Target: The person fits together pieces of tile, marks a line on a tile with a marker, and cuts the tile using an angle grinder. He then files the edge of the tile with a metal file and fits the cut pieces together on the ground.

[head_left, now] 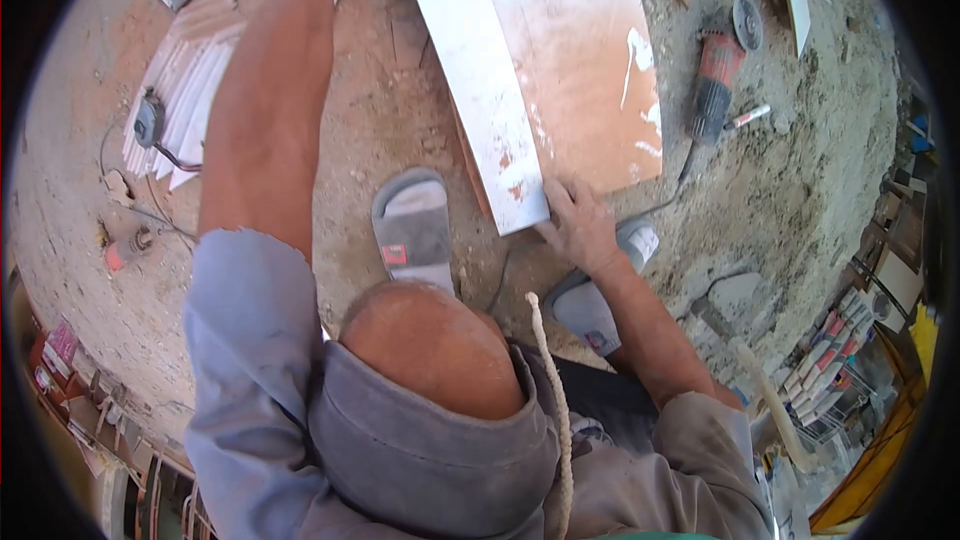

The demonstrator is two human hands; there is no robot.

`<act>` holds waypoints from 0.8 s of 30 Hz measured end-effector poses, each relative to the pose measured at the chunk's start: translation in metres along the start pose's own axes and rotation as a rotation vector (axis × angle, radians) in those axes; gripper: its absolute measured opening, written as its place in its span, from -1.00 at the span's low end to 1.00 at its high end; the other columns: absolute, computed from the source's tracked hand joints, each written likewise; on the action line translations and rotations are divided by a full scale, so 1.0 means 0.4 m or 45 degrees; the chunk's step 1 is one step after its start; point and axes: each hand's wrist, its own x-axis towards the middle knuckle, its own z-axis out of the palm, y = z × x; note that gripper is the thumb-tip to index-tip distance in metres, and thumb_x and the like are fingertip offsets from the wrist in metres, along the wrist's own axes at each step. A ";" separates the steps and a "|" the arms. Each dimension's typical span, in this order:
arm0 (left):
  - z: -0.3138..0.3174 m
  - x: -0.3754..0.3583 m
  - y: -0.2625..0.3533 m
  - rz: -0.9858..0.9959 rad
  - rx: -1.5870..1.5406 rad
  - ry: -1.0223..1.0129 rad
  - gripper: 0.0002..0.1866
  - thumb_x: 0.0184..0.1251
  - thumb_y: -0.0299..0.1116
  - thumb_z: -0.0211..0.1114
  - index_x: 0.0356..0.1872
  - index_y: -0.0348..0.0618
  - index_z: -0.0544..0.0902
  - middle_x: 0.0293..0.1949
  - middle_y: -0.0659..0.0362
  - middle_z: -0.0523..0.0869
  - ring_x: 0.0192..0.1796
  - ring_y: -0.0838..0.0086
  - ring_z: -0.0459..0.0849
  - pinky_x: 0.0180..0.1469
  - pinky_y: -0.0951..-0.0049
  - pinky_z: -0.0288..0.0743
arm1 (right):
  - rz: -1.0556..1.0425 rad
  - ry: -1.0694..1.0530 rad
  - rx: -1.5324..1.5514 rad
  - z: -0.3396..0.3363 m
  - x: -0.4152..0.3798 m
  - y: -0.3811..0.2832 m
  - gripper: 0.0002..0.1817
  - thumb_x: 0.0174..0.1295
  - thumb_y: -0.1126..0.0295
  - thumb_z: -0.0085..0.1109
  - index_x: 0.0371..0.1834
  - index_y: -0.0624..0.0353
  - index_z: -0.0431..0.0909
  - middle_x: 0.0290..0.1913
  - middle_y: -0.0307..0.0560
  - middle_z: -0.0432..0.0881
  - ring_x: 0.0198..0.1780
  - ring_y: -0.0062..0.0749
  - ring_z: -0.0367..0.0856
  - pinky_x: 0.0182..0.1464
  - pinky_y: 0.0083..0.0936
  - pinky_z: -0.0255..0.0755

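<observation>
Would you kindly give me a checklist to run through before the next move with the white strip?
1. Right hand on the white strip: ok, touching its near corner.
2. Left hand placement: cannot tell, out of view.
3. White strip over the broad board: ok, overlapping it.
4. Red-and-black grinder off the broad board: ok, lying apart.
5. Grinder switched off: cannot tell.
6. Hand protection: not ok, right hand bare.

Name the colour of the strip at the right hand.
The strip is mostly white with brownish patches; see the head view.
</observation>
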 end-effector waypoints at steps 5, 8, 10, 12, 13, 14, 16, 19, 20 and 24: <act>0.017 -0.012 -0.013 -0.095 -0.104 0.067 -0.72 0.51 -0.18 0.05 -0.06 -0.15 0.61 -0.20 0.18 0.65 -0.21 0.43 0.62 -0.17 0.29 0.56 | 0.047 -0.146 0.038 -0.009 -0.001 0.001 -0.46 0.04 0.27 0.38 0.11 0.03 0.41 -0.01 -0.04 0.50 0.00 -0.05 0.58 -0.07 -0.19 0.56; 0.001 -0.005 0.002 -0.043 0.152 0.008 -0.69 0.51 -0.19 0.06 0.08 -0.14 0.58 -0.14 0.13 0.68 -0.15 0.37 0.65 -0.11 0.27 0.58 | 0.042 -0.168 0.041 -0.009 -0.006 0.003 -0.46 0.04 0.28 0.38 0.11 0.03 0.40 -0.02 -0.04 0.49 0.03 -0.05 0.56 -0.04 -0.19 0.55; -0.004 0.035 -0.041 0.089 0.090 0.115 -0.61 0.44 -0.08 0.15 0.10 -0.11 0.61 -0.07 0.19 0.69 -0.07 0.44 0.65 -0.08 0.34 0.58 | 0.045 -0.157 0.037 -0.008 -0.002 0.004 -0.46 0.04 0.29 0.38 0.11 0.04 0.39 -0.02 -0.04 0.48 0.04 -0.05 0.55 -0.02 -0.20 0.54; -0.001 0.015 -0.007 0.156 0.245 0.173 -0.62 0.37 -0.13 0.18 0.03 -0.18 0.69 -0.06 0.02 0.75 -0.03 0.26 0.71 0.10 0.29 0.52 | 0.035 -0.178 0.066 -0.010 -0.001 0.005 -0.46 0.04 0.31 0.37 0.10 0.05 0.39 -0.03 -0.05 0.48 0.03 -0.05 0.55 -0.02 -0.20 0.55; 0.005 0.017 -0.001 0.172 0.245 0.171 -0.62 0.37 -0.13 0.18 0.03 -0.18 0.69 -0.06 0.02 0.75 -0.03 0.26 0.71 0.10 0.29 0.52 | 0.037 -0.162 0.064 -0.009 0.000 0.008 -0.46 0.04 0.31 0.37 0.10 0.05 0.39 -0.03 -0.05 0.48 0.03 -0.05 0.55 -0.02 -0.20 0.55; 0.007 0.020 -0.005 0.157 0.286 0.146 -0.60 0.37 -0.11 0.18 0.04 -0.17 0.69 -0.04 0.01 0.75 0.00 0.26 0.70 0.10 0.28 0.51 | 0.015 -0.146 0.075 -0.009 0.001 0.009 -0.46 0.04 0.31 0.37 0.11 0.06 0.39 -0.03 -0.05 0.48 0.04 -0.06 0.55 -0.02 -0.19 0.54; 0.005 0.029 -0.019 0.132 0.334 0.110 -0.58 0.37 -0.08 0.17 0.05 -0.16 0.68 -0.02 0.01 0.74 0.03 0.25 0.69 0.10 0.28 0.51 | 0.002 -0.140 0.096 -0.004 -0.007 0.007 -0.46 0.04 0.32 0.37 0.12 0.06 0.39 -0.02 -0.05 0.48 0.04 -0.06 0.55 -0.02 -0.19 0.54; 0.007 0.056 -0.054 0.026 0.157 0.047 -0.57 0.36 -0.03 0.17 0.03 -0.12 0.70 0.00 0.02 0.74 0.10 0.23 0.67 0.13 0.29 0.48 | 0.036 -0.148 0.088 0.001 -0.007 0.011 -0.44 0.03 0.32 0.37 0.14 0.05 0.39 -0.01 -0.04 0.48 0.04 -0.07 0.56 -0.02 -0.21 0.55; 0.004 0.057 -0.051 0.087 0.220 0.061 -0.59 0.41 -0.07 0.14 0.06 -0.16 0.67 -0.05 0.07 0.73 0.01 0.32 0.68 0.04 0.30 0.54 | 0.014 -0.124 0.076 0.005 -0.006 0.014 -0.43 0.03 0.33 0.38 0.15 0.05 0.39 0.00 -0.04 0.48 0.04 -0.06 0.56 -0.01 -0.21 0.55; 0.014 0.021 -0.046 0.080 0.274 0.020 -0.61 0.48 -0.15 0.10 0.15 -0.15 0.58 -0.05 0.10 0.70 -0.05 0.37 0.67 -0.03 0.28 0.59 | 0.018 -0.080 0.087 0.015 -0.022 0.013 -0.41 0.01 0.35 0.40 0.15 0.06 0.40 0.03 -0.01 0.49 0.04 -0.03 0.57 -0.02 -0.22 0.55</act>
